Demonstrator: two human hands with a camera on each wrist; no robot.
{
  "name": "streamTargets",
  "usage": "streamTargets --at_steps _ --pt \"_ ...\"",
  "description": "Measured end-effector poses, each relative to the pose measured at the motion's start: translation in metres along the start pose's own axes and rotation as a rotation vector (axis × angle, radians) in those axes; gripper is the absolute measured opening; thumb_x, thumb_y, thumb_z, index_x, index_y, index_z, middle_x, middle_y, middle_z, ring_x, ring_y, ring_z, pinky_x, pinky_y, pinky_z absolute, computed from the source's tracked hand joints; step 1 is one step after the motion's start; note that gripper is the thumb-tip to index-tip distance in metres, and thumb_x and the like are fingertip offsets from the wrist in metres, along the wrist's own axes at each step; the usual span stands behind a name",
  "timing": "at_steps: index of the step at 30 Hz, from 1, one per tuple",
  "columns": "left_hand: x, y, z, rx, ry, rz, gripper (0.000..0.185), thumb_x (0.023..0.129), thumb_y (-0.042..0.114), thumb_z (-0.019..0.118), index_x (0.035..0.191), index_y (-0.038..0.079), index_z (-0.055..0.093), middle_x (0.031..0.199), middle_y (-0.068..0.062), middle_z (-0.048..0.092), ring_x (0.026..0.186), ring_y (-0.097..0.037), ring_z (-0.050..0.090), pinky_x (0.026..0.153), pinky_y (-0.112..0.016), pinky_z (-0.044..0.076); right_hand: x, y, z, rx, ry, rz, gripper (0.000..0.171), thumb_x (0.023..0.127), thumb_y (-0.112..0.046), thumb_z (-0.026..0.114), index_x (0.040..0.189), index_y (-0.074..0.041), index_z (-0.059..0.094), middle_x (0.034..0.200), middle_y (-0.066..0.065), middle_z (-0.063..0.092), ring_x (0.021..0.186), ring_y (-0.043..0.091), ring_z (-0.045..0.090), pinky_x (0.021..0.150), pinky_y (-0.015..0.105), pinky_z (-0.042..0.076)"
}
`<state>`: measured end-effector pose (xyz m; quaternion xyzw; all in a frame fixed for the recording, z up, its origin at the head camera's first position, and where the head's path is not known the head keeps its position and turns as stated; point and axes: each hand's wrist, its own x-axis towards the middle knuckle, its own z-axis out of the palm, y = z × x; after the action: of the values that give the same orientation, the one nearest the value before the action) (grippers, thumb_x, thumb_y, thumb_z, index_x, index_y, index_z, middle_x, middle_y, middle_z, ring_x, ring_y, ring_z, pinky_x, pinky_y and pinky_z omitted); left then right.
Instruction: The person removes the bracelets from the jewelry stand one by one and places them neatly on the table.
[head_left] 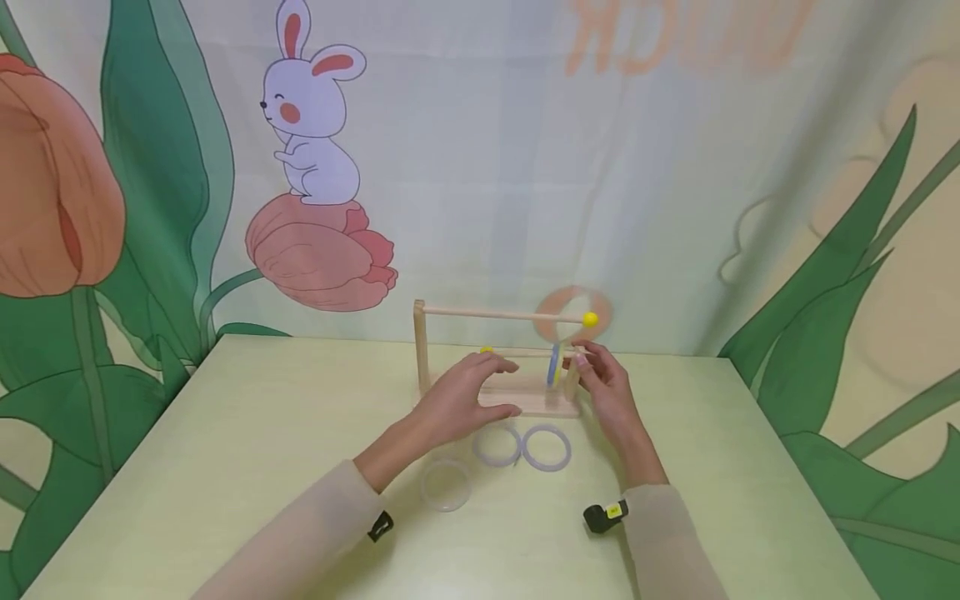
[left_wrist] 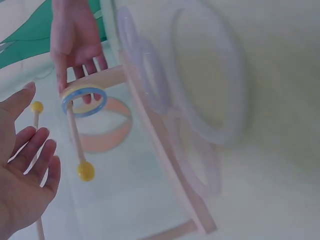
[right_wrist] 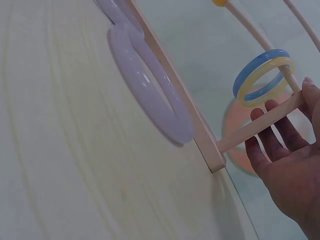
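Observation:
A small wooden rack (head_left: 525, 405) stands mid-table with two horizontal rods tipped by yellow balls (head_left: 590, 319). A blue and a yellow ring (head_left: 553, 367) hang together on the lower rod, next to the right post. A translucent orange ring (head_left: 573, 314), blurred, hangs around the upper rod near its ball. My left hand (head_left: 513, 387) hovers open over the rack's left half, holding nothing. My right hand (head_left: 581, 360) touches the right post with straight fingers (right_wrist: 260, 125), just beside the blue and yellow rings (right_wrist: 264, 77).
Three loose rings lie on the table in front of the rack: a clear one (head_left: 446, 483) and two pale lilac ones (head_left: 497, 446) (head_left: 547, 447). A printed backdrop hangs close behind the table's far edge.

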<state>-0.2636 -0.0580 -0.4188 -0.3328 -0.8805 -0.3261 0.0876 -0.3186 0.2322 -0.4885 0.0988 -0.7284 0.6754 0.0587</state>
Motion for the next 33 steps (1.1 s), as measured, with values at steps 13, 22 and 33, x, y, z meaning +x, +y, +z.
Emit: streamTargets --at_steps 13,22,33 --pt "0.047 0.002 0.015 0.020 -0.049 0.005 0.066 0.091 0.034 0.087 0.147 0.010 0.060 0.143 -0.004 0.061 0.134 -0.025 0.058 0.112 -0.041 0.049 -0.007 0.004 0.005 0.019 -0.012 -0.014 0.049 0.111 -0.033 0.056 0.149 -0.003 0.051 0.138 0.030 0.060 0.132 0.049 0.055 0.117 0.058 0.042" --pt "0.072 -0.010 0.025 0.090 -0.103 0.015 0.080 0.091 0.038 0.087 0.157 0.012 0.051 0.160 -0.006 0.050 0.147 -0.028 0.047 0.121 -0.045 0.040 -0.004 0.002 0.003 0.030 0.001 -0.029 0.048 0.112 -0.030 0.055 0.149 0.001 0.050 0.138 0.033 0.059 0.130 0.047 0.057 0.115 0.058 0.044" --pt "0.087 -0.013 0.034 0.071 -0.172 -0.042 0.079 0.092 0.034 0.086 0.158 0.014 0.049 0.163 -0.006 0.047 0.150 -0.028 0.044 0.120 -0.044 0.040 -0.006 0.001 0.002 0.046 0.000 -0.025 0.040 0.111 -0.030 0.057 0.145 -0.008 0.056 0.138 0.027 0.061 0.131 0.047 0.058 0.116 0.057 0.043"
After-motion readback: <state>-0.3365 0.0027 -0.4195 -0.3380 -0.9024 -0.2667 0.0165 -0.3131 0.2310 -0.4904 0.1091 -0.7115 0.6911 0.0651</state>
